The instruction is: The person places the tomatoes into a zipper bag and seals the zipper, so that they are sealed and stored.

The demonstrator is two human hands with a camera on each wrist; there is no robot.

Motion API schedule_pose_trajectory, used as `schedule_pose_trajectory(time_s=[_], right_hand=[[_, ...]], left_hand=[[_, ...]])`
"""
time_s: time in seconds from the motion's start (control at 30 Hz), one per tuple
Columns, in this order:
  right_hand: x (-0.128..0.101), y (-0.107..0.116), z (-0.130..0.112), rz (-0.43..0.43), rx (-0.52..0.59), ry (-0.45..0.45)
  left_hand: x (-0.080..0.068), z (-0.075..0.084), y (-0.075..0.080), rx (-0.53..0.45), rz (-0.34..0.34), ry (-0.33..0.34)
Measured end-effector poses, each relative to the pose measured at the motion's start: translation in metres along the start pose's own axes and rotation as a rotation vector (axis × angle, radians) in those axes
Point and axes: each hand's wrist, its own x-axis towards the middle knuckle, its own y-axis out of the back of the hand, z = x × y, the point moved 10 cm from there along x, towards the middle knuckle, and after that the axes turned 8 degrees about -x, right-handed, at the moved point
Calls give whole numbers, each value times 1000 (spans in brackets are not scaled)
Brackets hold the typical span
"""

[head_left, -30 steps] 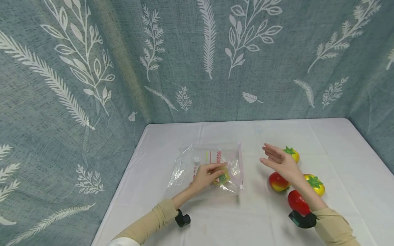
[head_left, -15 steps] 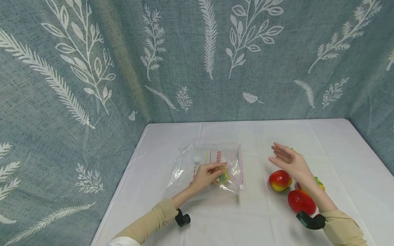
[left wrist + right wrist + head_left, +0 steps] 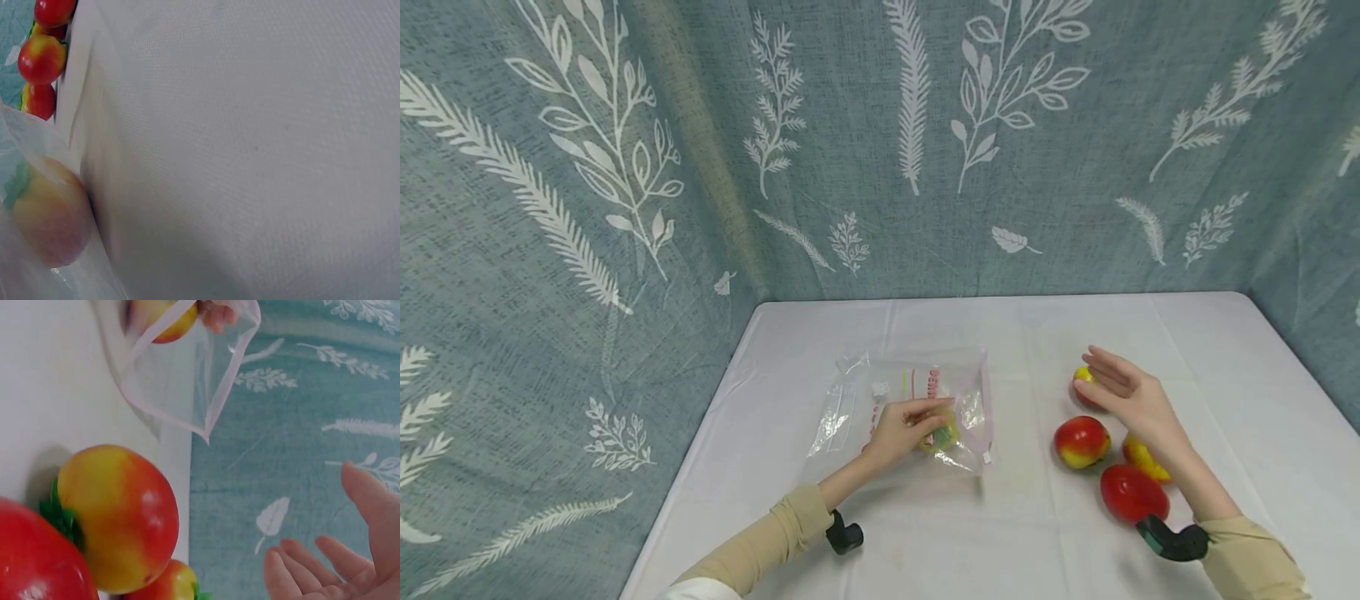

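Pinching plastic bag [image 3: 917, 375], fruit [image 3: 53, 215] inside, with left hand [image 3: 898, 431]; our right hand [image 3: 1138, 404], fingers relaxed, hovers near four fruits [image 3: 1081, 442].

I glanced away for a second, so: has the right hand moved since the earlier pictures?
Yes. In the head view, the right hand has moved rightward, farther from the small leaf print on the backdrop.

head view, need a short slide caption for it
Left hand holds a clear bag with a fruit inside; right hand hovers near four loose fruits.
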Motion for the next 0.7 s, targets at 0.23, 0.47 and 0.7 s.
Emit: schedule_pose_trajectory(time_s=[0.23,0.47,0.7], right_hand=[[3,7,16,19,-41,-32],[11,14,46,37,-54,-76],[20,24,76,79,-92,-108]], left_hand=[[-1,2,0,4,2,-4],[-1,3,0,8,2,-5],[-2,3,0,12,6,0]])
